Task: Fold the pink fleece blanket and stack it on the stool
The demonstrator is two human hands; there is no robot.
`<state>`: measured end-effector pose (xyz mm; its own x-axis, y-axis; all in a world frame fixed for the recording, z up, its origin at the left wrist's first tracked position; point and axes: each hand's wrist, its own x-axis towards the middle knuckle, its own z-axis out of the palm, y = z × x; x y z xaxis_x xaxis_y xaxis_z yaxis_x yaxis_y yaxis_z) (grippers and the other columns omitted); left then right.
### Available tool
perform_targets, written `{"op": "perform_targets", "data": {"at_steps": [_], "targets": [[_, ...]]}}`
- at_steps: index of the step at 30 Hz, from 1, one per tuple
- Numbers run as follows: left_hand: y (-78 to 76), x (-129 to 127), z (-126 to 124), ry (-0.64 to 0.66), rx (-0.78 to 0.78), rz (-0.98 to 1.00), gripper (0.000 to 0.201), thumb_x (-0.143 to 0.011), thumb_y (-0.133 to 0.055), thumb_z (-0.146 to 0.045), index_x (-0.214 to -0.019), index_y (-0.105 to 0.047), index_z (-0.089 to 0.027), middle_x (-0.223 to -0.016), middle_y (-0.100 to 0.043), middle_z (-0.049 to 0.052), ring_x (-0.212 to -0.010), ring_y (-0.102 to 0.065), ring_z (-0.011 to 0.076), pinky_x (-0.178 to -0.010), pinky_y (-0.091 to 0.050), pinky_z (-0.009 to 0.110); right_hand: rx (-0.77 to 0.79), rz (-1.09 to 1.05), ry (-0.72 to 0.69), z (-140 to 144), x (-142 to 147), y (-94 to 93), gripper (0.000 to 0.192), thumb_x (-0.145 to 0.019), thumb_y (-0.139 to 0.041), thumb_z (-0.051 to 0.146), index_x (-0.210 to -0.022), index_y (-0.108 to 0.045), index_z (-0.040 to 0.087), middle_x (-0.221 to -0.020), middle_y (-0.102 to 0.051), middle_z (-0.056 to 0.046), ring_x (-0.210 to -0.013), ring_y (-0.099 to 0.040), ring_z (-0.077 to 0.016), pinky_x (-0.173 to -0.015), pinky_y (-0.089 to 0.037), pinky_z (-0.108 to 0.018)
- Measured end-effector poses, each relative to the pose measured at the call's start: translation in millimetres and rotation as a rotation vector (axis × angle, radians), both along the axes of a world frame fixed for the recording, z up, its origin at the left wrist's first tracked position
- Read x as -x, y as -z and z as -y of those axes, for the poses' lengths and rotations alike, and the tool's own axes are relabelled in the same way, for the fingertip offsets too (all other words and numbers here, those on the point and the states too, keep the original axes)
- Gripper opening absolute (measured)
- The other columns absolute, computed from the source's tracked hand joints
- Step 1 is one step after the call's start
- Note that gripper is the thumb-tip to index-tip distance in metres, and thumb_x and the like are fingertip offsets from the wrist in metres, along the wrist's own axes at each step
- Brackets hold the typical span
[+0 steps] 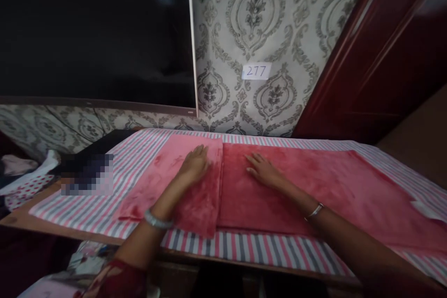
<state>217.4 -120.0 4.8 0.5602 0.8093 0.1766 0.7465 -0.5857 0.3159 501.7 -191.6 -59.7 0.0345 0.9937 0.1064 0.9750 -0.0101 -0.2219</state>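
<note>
A plush pink-red cloth (272, 205) lies spread over a striped cloth on the table. Its left part is folded over into a flap (199, 205), whose straight edge runs front to back near the middle. On this flap my left hand (194, 165) lies flat, palm down, fingers pointing away from me. My right hand (263, 170) rests flat on the cloth just right of the flap's edge, fingers spread. Neither hand grips anything. The cloth's right end stretches past my right forearm toward the picture's edge.
The striped cloth (244, 247) covers the wooden table. Behind it are a patterned wall with a paper label (256, 71), and a large dark screen (94, 32) at left. A dark red wooden panel (370, 56) stands at right. Polka-dot fabric (26, 191) lies at the far left.
</note>
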Motion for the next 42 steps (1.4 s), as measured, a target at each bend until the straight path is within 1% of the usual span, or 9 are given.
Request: {"op": "perform_targets", "data": {"at_steps": [5,10,17,21,26,29,33,38,42], "targets": [[20.5,-47.9,-0.9,-0.068,0.064,-0.068,0.071,-0.093,-0.045,-0.043,-0.151,-0.03,-0.006,-0.16,-0.022,0.026,-0.151,-0.017,0.0362,-0.117,-0.018,0.057,0.001,0.055,0.08,41.2,-4.7,14.7,0.057,-0.1,-0.036,0.049,-0.153,-0.035,0.028,-0.162,-0.027,-0.011,-0.149,-0.024,-0.0329,-0.114,-0.025,-0.058],[44.1,-56.8,20.1,-0.091,-0.033,-0.085,0.06,-0.093,-0.045,-0.036,-0.145,-0.041,-0.006,-0.153,-0.041,0.023,-0.145,-0.034,0.0313,-0.116,-0.025,0.046,-0.103,0.062,0.098,53.8,1.8,23.0,0.053,-0.101,-0.035,0.046,-0.151,-0.04,0.027,-0.16,-0.032,-0.009,-0.147,-0.027,-0.0291,-0.116,-0.02,-0.053],[23.0,-48.3,26.5,-0.28,-0.147,-0.153,0.037,-0.093,-0.044,-0.037,-0.099,-0.07,-0.011,-0.108,-0.067,0.02,-0.108,-0.06,0.0314,-0.089,-0.044,0.038,-0.132,0.007,0.086,56.1,4.1,14.5,0.051,-0.101,-0.037,0.042,-0.148,-0.044,0.024,-0.158,-0.037,-0.01,-0.146,-0.031,-0.0294,-0.115,-0.024,-0.051],[23.3,-54.5,31.7,-0.277,-0.141,-0.167,0.037,-0.096,-0.037,-0.027,-0.097,-0.07,-0.01,-0.103,-0.069,0.02,-0.1,-0.064,0.0274,-0.084,-0.045,0.035,-0.138,-0.014,0.085,56.5,3.8,14.6,0.051,-0.101,-0.038,0.041,-0.148,-0.045,0.024,-0.158,-0.037,-0.01,-0.146,-0.03,-0.0298,-0.115,-0.022,-0.05],[15.3,-55.8,21.6,-0.194,-0.102,-0.184,0.029,-0.093,-0.047,-0.029,-0.09,-0.073,-0.015,-0.099,-0.073,0.012,-0.094,-0.067,0.0223,-0.082,-0.047,0.029,-0.153,-0.022,0.089,55.3,3.6,17.3,0.049,-0.101,-0.038,0.04,-0.147,-0.046,0.024,-0.157,-0.038,-0.009,-0.145,-0.031,-0.0291,-0.115,-0.022,-0.049],[-2.5,-53.4,-5.1,-0.209,-0.12,-0.16,0.04,-0.097,-0.034,-0.024,-0.109,-0.071,-0.014,-0.113,-0.072,0.012,-0.104,-0.066,0.0208,-0.09,-0.047,0.028,-0.159,-0.02,0.088,55.1,4.2,16.4,0.049,-0.101,-0.04,0.04,-0.147,-0.047,0.025,-0.158,-0.038,-0.009,-0.145,-0.032,-0.0291,-0.115,-0.022,-0.048],[-13.5,-61.0,-42.9,-0.222,-0.145,-0.15,0.051,-0.096,-0.032,-0.016,-0.144,-0.047,-0.013,-0.151,-0.048,0.012,-0.139,-0.043,0.0187,-0.112,-0.034,0.03,-0.151,-0.034,0.092,55.9,5.7,14.2,0.049,-0.101,-0.04,0.039,-0.148,-0.046,0.025,-0.158,-0.038,-0.009,-0.145,-0.032,-0.0289,-0.115,-0.022,-0.048],[24.2,-83.3,-54.9,-0.222,-0.13,-0.218,0.053,-0.098,-0.034,-0.028,-0.15,-0.041,-0.018,-0.159,-0.036,0.012,-0.147,-0.03,0.0287,-0.117,-0.026,0.053,-0.147,-0.052,0.095,54.7,5.3,15.9,0.05,-0.101,-0.04,0.039,-0.148,-0.045,0.027,-0.158,-0.037,-0.007,-0.146,-0.029,-0.0289,-0.116,-0.02,-0.05],[48.3,-88.1,-56.4,-0.199,-0.132,-0.268,0.054,-0.098,-0.035,-0.038,-0.15,-0.04,-0.022,-0.158,-0.038,0.011,-0.147,-0.029,0.0293,-0.117,-0.021,0.057,-0.137,-0.074,0.098,51.0,5.8,14.6,0.05,-0.1,-0.042,0.039,-0.148,-0.045,0.027,-0.158,-0.037,-0.009,-0.146,-0.03,-0.0288,-0.116,-0.019,-0.051]]}}
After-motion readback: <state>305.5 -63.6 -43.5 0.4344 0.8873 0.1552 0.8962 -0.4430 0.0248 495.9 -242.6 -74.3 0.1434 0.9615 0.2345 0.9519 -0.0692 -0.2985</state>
